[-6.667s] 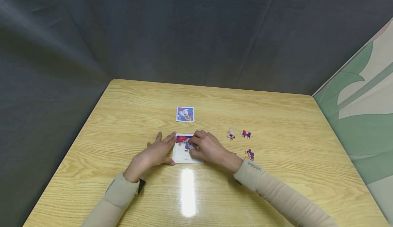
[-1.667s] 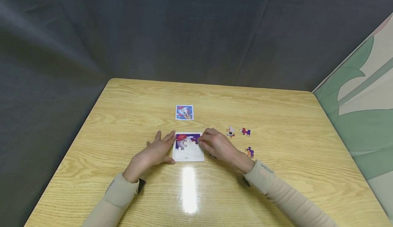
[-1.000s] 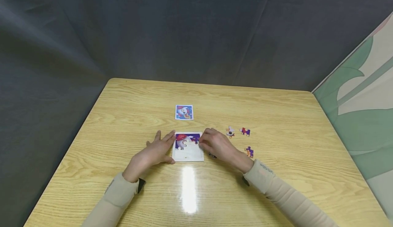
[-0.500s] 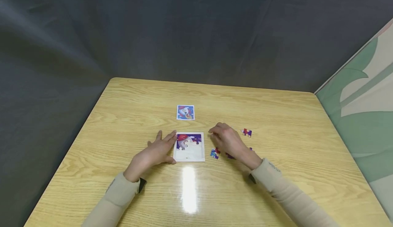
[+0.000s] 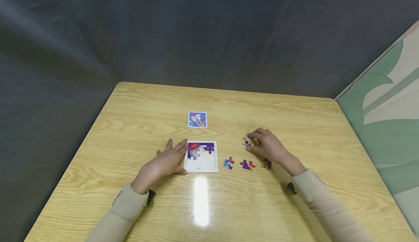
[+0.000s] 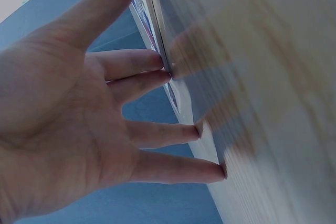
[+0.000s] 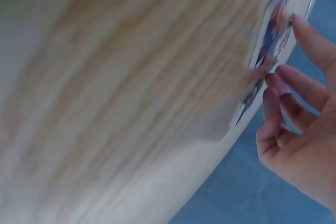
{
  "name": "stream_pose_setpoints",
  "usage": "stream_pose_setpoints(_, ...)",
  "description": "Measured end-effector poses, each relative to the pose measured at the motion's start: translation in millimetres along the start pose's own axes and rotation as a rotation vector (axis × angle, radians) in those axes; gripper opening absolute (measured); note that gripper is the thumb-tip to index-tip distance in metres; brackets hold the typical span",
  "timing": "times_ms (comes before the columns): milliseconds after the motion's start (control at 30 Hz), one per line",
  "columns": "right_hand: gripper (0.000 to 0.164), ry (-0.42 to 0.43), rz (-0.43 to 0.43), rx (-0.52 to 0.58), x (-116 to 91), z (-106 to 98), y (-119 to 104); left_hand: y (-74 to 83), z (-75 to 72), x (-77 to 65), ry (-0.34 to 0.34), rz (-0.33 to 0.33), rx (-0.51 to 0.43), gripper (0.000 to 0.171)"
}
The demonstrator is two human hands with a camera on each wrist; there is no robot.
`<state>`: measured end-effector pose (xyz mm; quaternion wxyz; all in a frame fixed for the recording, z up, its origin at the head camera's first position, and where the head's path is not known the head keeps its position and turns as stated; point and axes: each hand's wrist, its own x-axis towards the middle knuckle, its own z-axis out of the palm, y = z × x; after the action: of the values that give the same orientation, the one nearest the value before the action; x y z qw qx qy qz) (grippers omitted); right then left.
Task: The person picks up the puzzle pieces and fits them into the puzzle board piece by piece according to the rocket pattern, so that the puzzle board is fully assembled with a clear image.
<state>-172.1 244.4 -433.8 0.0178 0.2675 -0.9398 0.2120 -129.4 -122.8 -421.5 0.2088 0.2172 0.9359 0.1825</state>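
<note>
Setting, from where I stand: indoors, a screened-off work station; lab, office or home, cannot tell which. Evidence: dark cloth (image 5: 209, 35) hangs behind the wood-grain tabletop (image 5: 147, 107) and along its left; a pale leaf-print sheet (image 5: 389, 136) runs along the right. Bright glare (image 5: 201, 202) on the glossy near half. What lies past the hangings is hidden.

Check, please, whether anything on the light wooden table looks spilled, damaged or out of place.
Nothing stands out as odd. The white square puzzle tray is only partly filled, and colourful loose puzzle pieces lie to its right, ordinary for an unfinished puzzle. The long white streak nearby looks like reflected light, not liquid.
</note>
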Motion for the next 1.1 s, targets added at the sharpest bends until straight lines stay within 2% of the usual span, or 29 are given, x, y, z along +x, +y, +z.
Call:
stream_pose_setpoints(100,0.043,0.001,-0.004,0.005,0.0,-0.4,0.8,0.2,-0.5,-0.4,-0.003,0.002,0.004,0.09)
stream_pose_setpoints(400,0.046,-0.03,0.064,0.033,5.2,2.4,-0.2,2.6,-2.3,-1.7,-0.006,0.012,-0.011,0.089)
stream_pose_setpoints(600,0.044,-0.064,0.062,0.077,10.6,1.2,-0.6,2.5,-3.6,-2.8,-0.008,0.006,0.0,0.089)
stream_pose_setpoints(900,0.046,-0.122,0.032,0.086,16.9,-0.5,4.5,0.9,-2.4,-2.4,-0.009,0.006,-0.001,0.089)
stream_pose_setpoints(1100,0.046,-0.145,0.075,0.096,16.6,-0.6,6.2,1.5,-2.7,-3.0,-0.008,0.006,-0.004,0.089)
